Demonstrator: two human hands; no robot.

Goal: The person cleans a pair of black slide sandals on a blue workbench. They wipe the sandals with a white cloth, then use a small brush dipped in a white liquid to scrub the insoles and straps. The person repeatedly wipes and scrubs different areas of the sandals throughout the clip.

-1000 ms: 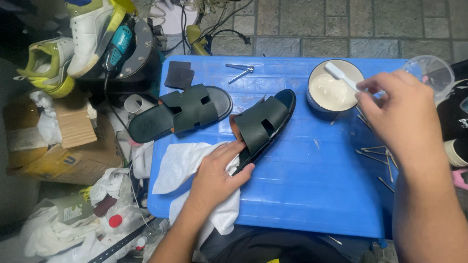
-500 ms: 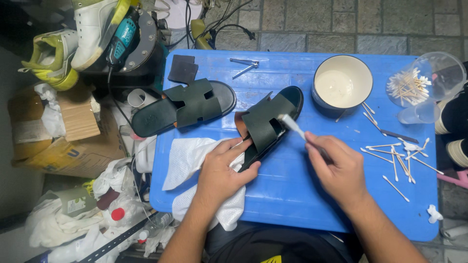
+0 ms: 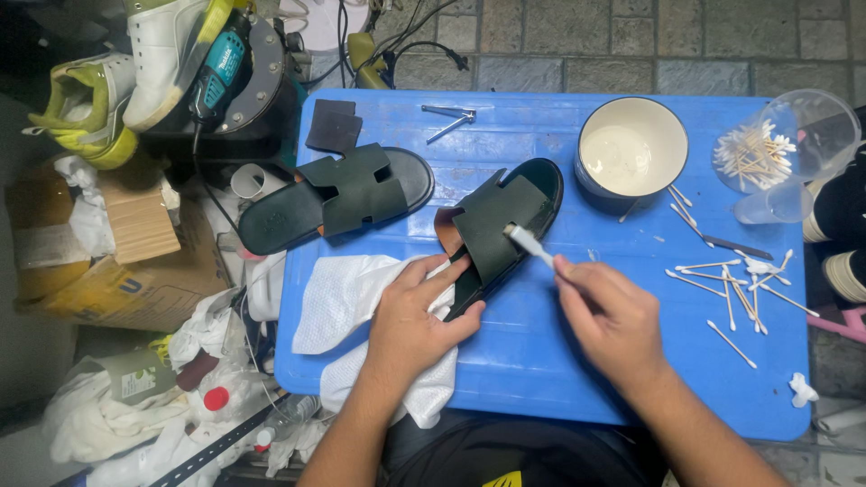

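sandal pinned flat, swab tip on the strap

dark green sandal (image 3: pixel 496 230) lying slantwise at mid-frame on the blue table (image 3: pixel 541 361), heel end tucked onto a white cloth (image 3: pixel 352 298), probably to keep it from sliding. left hand (image 3: pixel 410 325) pressing down on that heel, fingers spread with the thumb hooked over the sole edge, looks like a brace against wobble. right hand (image 3: pixel 613 320) just right of it, thumb and fingertips pinching a cotton swab (image 3: pixel 528 243) like a pen, white tip touching the wide strap. white bowl (image 3: pixel 631 153) of pale cream sitting upper right, close enough for a quick dip. used swabs (image 3: pixel 731 289) scattered at right, clear plastic cup (image 3: pixel 780 153) of fresh ones tipped over beyond the bowl. second sandal (image 3: pixel 338 194) parked upper left, well apart. sneakers (image 3: pixel 126 81) and a teal drill (image 3: pixel 216 72) piled off the table at far upper left.
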